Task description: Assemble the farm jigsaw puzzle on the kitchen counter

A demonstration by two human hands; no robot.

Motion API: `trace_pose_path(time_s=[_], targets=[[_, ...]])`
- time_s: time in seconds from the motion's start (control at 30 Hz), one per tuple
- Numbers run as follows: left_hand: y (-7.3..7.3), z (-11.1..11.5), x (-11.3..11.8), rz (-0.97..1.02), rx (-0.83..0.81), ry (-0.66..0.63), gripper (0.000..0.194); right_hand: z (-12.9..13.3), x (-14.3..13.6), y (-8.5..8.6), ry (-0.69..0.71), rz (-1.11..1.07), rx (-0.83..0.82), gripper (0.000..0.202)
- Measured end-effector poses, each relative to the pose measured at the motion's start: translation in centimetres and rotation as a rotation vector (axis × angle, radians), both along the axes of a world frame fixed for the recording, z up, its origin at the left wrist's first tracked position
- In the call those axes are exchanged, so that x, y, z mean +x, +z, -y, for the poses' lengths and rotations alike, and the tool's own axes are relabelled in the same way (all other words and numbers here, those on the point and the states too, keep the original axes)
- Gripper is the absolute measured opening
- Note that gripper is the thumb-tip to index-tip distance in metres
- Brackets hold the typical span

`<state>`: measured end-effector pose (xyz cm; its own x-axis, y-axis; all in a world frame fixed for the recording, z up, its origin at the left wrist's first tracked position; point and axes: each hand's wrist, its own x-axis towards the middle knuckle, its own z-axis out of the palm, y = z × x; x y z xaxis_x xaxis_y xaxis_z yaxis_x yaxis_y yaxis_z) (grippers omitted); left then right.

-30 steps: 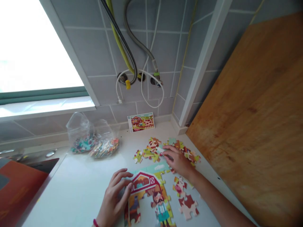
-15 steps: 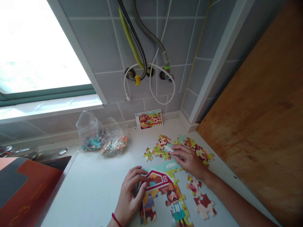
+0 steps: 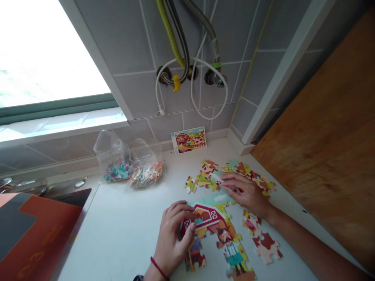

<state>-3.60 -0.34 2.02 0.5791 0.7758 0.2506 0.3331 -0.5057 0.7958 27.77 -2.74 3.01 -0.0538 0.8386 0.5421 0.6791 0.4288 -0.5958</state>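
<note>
A partly joined jigsaw puzzle (image 3: 205,216) lies on the white counter, showing a red barn and a farmer with a moustache. My left hand (image 3: 177,230) rests over its left edge, fingers loosely bent and thumb apart, holding nothing. My right hand (image 3: 247,193) is beyond the puzzle's upper right, fingertips and thumb at the edge of a pale blue puzzle piece (image 3: 216,178) with a red mark. Loose puzzle pieces (image 3: 205,180) lie around that piece, and others are partly hidden behind the hand. Joined cow pieces (image 3: 267,246) lie below my right forearm.
A picture card (image 3: 190,140) of the farm scene leans on the tiled wall. Two clear bags of puzzle pieces (image 3: 146,175) stand at the back left. A wooden panel (image 3: 322,156) borders the right side. Hoses (image 3: 187,43) and a white cable hang above.
The view has shifted, so everything sits slightly further right, with the wall and back of the counter higher. Both hands keep nearly the same places over the puzzle and pieces.
</note>
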Motion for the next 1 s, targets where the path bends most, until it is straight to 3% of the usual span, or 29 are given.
trace_pose_path(time_s=[0.17,0.47,0.77,1.0], targets=[[0.1,0.0,0.0,0.010,-0.005,0.006,0.030,0.3,-0.6,0.4,-0.003,-0.017,0.006,0.020],[-0.5,-0.1,-0.3,0.033,0.009,0.008,0.032,1.8,-3.2,0.7,0.168,0.081,-0.003,0.027],[-1.0,0.5,-0.3,-0.005,0.150,-0.135,0.060,2.8,-5.1,0.9,0.300,0.146,-0.020,0.034],[-0.9,0.6,-0.5,0.018,0.156,-0.142,0.055,2.6,-5.2,0.4,0.304,0.116,0.046,0.053]])
